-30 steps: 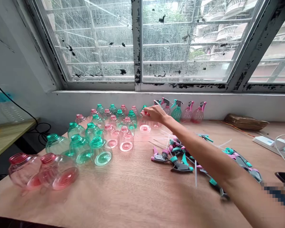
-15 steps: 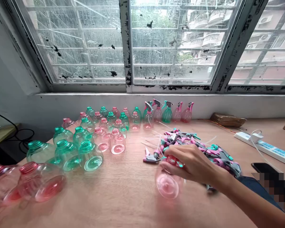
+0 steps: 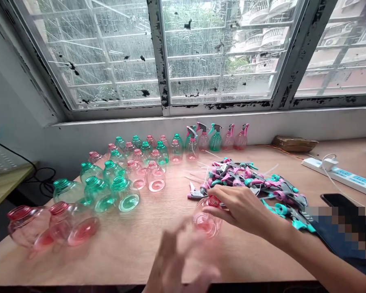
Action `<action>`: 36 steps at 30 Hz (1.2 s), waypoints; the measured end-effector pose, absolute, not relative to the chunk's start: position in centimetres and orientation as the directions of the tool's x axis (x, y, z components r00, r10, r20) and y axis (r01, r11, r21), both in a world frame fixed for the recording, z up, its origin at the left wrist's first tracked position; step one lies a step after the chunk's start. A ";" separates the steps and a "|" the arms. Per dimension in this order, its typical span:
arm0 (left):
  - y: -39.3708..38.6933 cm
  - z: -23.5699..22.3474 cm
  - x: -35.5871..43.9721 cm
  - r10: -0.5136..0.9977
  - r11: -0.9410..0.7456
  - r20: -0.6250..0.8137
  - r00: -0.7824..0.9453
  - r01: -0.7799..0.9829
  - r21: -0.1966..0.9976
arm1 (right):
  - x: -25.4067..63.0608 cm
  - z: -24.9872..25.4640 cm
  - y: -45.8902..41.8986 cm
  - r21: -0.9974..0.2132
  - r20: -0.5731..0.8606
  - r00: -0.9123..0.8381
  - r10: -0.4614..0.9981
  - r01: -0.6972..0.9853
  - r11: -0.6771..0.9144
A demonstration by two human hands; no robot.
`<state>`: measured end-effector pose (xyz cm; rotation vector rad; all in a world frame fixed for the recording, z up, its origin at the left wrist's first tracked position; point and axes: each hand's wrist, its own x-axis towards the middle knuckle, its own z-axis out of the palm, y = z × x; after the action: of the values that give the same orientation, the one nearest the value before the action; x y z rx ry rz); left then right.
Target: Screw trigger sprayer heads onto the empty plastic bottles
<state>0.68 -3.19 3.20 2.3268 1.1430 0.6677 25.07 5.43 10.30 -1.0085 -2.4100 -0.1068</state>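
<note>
Right hand (image 3: 242,205) gripping a pink bottle (image 3: 206,226) by its neck, over the front middle of the table (image 3: 125,260).
The bottle has no spray top on it, and whether its base touches the wood I cannot tell; the right thumb and fingers pinch around the neck, while the left hand (image 3: 181,260), badly blurred, is just beside it with fingers spread, contact unclear. Right behind the bottle and right hand lies a heap of pink, green and grey spray tops (image 3: 247,175); to the left stand rows of open pink and green bottles (image 3: 129,202). Farther back, bottles with spray tops fitted (image 3: 215,142) line up by the wall, below the window (image 3: 222,53); a white power strip (image 3: 343,178) lies at right.
</note>
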 end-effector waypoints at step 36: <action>0.5 2.2 3.5 0.744 -0.668 0.451 0.493 0.543 0.508 | 27.7 11.6 2.7 -0.580 0.579 0.689 0.436 -0.028 0.814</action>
<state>3.50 0.53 2.15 2.4428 1.0860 0.9539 27.73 2.74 11.58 -0.5736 -0.7749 0.2758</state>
